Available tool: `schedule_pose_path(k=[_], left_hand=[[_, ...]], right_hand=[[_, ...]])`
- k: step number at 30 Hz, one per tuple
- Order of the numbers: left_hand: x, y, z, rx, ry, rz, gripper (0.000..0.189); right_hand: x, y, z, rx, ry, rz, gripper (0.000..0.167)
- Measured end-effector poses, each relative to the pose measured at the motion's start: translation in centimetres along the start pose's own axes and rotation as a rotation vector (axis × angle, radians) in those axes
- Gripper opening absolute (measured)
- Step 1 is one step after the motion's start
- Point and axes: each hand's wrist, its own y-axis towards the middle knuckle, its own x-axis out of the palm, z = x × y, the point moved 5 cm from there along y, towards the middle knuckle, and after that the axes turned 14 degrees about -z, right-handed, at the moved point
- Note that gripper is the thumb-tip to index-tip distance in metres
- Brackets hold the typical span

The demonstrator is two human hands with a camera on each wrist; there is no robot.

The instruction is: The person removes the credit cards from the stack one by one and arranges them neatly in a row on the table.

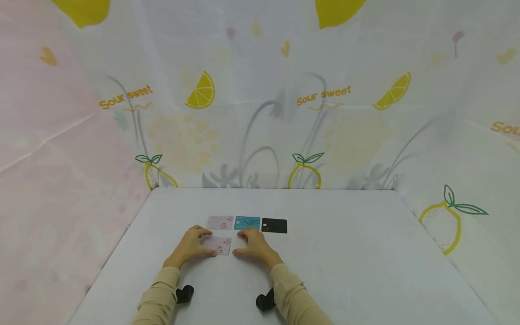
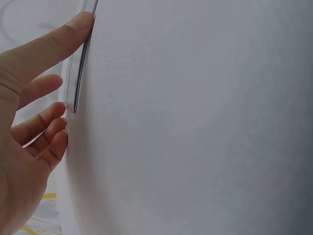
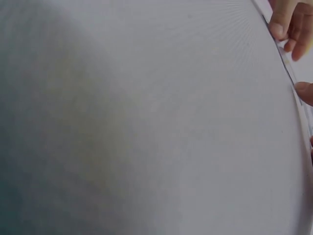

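Observation:
A pale pink card (image 1: 220, 246) with a red flower print lies on the white table between my hands. My left hand (image 1: 189, 246) curves loosely around its left side. In the left wrist view, the left thumb (image 2: 54, 46) touches the edge of a thin card (image 2: 79, 81), and the other fingers are bent beside its corner. Just off the card's right edge, my right hand (image 1: 257, 246) rests with thumb and fingers apart. Behind them lie a second pink card (image 1: 220, 222), a blue VIP card (image 1: 245, 223) and a black VIP card (image 1: 274, 225) in a row.
The white table (image 1: 345, 253) stretches to the right and in front of the arms. Walls of lemon-printed cloth (image 1: 252, 135) stand behind and along both sides. A black rounded piece (image 1: 185, 294) shows beside the left sleeve, and another (image 1: 266, 301) by the right one.

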Motion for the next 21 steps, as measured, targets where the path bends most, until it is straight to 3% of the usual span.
schedule_pose_path(k=[13,21], left_hand=[[0.2,0.4,-0.6,-0.027,-0.014,-0.061,0.059],[0.0,0.6,-0.4,-0.018,-0.023,-0.061,0.053]], right_hand=[[1.3,0.9,-0.2,0.042,-0.181,0.020,0.059],[1.4,1.2,-1.2,0.041,-0.190,0.021,0.055]])
